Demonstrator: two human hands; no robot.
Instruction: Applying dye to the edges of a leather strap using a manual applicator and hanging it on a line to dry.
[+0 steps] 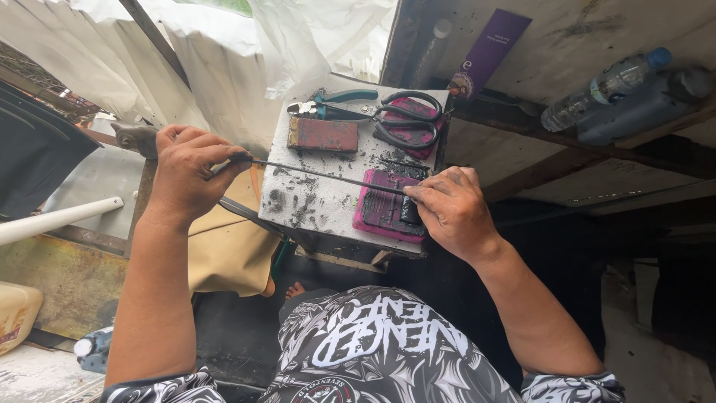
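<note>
My left hand is clenched around one end of a thin dark rod. The rod spans rightward to my right hand, whose fingertips pinch its other end over a pink block on the white foam slab. Scissors lie beyond.

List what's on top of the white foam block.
On the white foam block: pliers, black scissors on a pink pad, a reddish block, a pink sponge, black smears. The right hand covers the sponge's edge.
</note>
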